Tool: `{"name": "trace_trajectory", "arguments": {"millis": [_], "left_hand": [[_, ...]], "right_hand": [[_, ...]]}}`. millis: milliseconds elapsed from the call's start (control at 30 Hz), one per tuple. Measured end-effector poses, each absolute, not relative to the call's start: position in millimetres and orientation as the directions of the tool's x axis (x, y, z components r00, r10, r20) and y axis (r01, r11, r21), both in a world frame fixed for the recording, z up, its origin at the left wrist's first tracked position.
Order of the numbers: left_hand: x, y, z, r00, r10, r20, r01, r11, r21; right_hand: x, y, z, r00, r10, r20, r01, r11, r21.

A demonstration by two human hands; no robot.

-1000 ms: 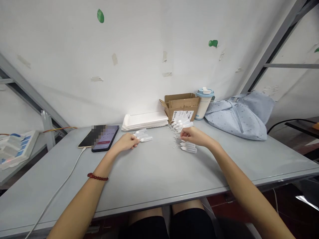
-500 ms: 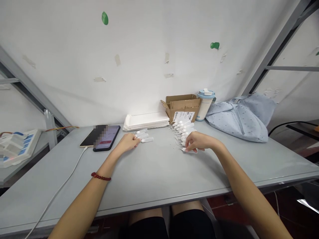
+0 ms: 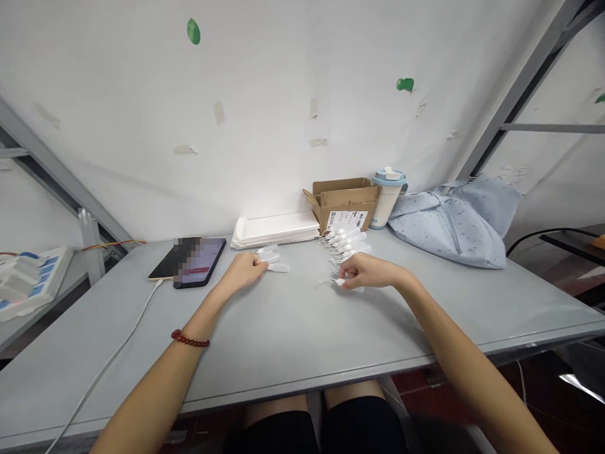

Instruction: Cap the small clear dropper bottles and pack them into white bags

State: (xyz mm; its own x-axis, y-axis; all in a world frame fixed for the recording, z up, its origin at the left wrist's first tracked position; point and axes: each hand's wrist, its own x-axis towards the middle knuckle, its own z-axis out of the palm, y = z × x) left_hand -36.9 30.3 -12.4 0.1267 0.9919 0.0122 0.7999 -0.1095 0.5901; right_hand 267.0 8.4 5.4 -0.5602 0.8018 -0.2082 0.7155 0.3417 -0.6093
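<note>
My left hand (image 3: 244,271) rests on the grey table (image 3: 293,328) with fingers curled, its tips pinching one of a few small clear plastic caps (image 3: 274,260) lying beside it. My right hand (image 3: 363,272) is closed around a small white piece with a thin wire (image 3: 336,283), held just off the table. Behind it lies a row of several similar white wired pieces (image 3: 347,243).
A phone (image 3: 196,260) with a charging cable (image 3: 108,366) lies left. A stack of white trays (image 3: 276,228), a cardboard box (image 3: 345,202), a lidded cup (image 3: 387,195) and a blue cloth bag (image 3: 454,221) stand along the wall. A tray of parts (image 3: 23,284) is far left.
My right hand has lifted one white wired piece from the near end of the row and drawn it leftward. My left hand has stayed at the clear caps.
</note>
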Motion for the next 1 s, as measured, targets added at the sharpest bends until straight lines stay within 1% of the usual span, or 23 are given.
{"name": "trace_trajectory", "arguments": {"millis": [133, 333, 467, 567, 700, 867, 1000], "left_hand": [[-28, 23, -6, 0.188, 0.982, 0.033, 0.701, -0.157, 0.696], [-6, 9, -3, 0.366, 0.930, -0.021, 0.478, -0.169, 0.862], [3, 2, -6, 0.472, 0.880, -0.047, 0.401, -0.167, 0.901], [5, -1, -7, 0.495, 0.867, -0.054, 0.357, -0.146, 0.922], [5, -2, -7, 0.491, 0.870, -0.043, 0.316, -0.132, 0.939], [7, -2, -6, 0.484, 0.875, 0.016, 0.270, -0.166, 0.948], [7, -3, -7, 0.502, 0.865, 0.011, 0.276, -0.172, 0.945]], "right_hand": [[260, 4, 8, -0.564, 0.820, -0.093, 0.638, 0.362, -0.679], [248, 1, 2, -0.567, 0.824, 0.013, 0.518, 0.369, -0.772], [242, 1, -4, -0.574, 0.813, 0.099, 0.467, 0.424, -0.776], [238, 0, -6, -0.586, 0.799, 0.135, 0.439, 0.453, -0.776], [235, -3, -6, -0.604, 0.787, 0.124, 0.423, 0.449, -0.787], [228, -7, -5, -0.644, 0.763, 0.045, 0.438, 0.417, -0.797], [224, -10, -6, -0.649, 0.761, 0.011, 0.460, 0.403, -0.791]]}}
